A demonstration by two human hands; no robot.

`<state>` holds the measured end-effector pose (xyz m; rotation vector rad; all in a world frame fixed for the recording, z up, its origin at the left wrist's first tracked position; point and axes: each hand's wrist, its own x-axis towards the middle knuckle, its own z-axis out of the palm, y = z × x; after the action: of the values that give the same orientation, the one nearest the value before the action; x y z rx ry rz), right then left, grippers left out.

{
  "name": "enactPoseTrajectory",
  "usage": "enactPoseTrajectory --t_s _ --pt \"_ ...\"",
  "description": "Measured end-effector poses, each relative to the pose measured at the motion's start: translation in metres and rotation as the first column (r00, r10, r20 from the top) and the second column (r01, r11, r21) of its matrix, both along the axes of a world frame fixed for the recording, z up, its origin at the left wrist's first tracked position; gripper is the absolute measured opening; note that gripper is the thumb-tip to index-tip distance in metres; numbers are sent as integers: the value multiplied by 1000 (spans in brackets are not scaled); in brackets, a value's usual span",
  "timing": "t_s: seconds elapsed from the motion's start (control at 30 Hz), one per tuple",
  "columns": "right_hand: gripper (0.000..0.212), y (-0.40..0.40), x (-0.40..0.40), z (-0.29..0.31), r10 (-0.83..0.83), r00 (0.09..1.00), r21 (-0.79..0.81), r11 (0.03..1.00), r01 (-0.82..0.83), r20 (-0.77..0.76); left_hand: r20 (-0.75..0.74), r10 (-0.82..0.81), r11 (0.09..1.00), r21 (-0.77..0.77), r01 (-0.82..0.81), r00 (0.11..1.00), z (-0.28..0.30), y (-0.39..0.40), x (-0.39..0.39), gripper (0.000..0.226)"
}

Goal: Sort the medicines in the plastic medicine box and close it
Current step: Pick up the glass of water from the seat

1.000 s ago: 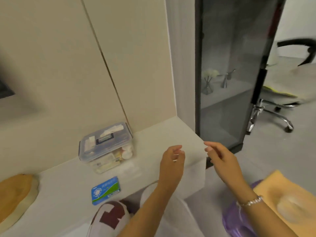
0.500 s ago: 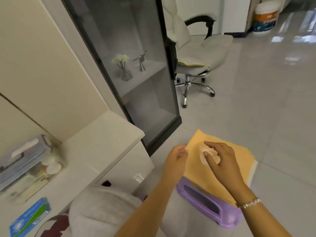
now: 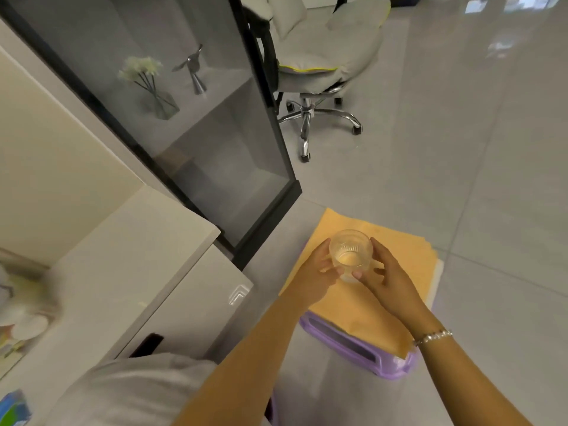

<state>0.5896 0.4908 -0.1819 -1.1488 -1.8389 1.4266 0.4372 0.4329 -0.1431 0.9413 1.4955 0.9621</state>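
Tiled floor (image 3: 461,149), glossy, with an office chair (image 3: 319,66) at the back and a dark glass cabinet (image 3: 215,118) standing against the pale surface (image 3: 123,272) on the left. My view is turned away from the surface, down toward a purple stool (image 3: 353,345) covered by an orange cloth (image 3: 384,302).

Grip state: the left hand (image 3: 316,269) and right hand (image 3: 390,278) both hold a clear glass (image 3: 350,253) between them, fingers curled against its sides, just above the cloth. The glass looks empty, though the cloth's colour shows through its base, so I cannot be sure.

Task thing: the box (image 3: 21,315) sits at the far left edge of the view, on the surface, blurred and mostly cut off. White rounded items show through its wall. I cannot tell from here whether its lid is on or latched. A blue-green packet (image 3: 13,407) lies outside it on the surface, at the bottom left corner.

Progress, my judgement: sorting is barely begun, if at all. At least one packet is not in the box, both hands are busy with a glass well apart from it, and closing is not confirmed. The glass looks unrelated to the medicines unless it belongs on the surface. Left to do: free the hands, turn to the box, put the packet in, arrange the contents, shut the lid.
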Motion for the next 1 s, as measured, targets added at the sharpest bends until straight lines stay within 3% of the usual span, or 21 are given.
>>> enactPoseTrajectory --t_s 0.13,0.33,0.67,0.9,1.0 --pt "67 9 0 -7 33 999 -58 998 -34 -20 8 -66 995 71 66 998 -6 11 -7 55" --pt "63 12 -3 -7 32 998 -103 994 -38 -58 -20 -132 989 64 133 991 -16 13 -16 54" --pt "45 -4 -17 42 109 982 -80 989 -122 -157 36 -8 997 76 5 999 5 -6 -29 55" --pt "43 -40 -62 94 217 954 -2 975 -222 -206 58 129 972 189 -137 990 58 -66 -56 61" --pt "44 -59 -89 116 285 920 20 957 -290 -271 70 178 939 285 -190 982 85 -97 -73 51"
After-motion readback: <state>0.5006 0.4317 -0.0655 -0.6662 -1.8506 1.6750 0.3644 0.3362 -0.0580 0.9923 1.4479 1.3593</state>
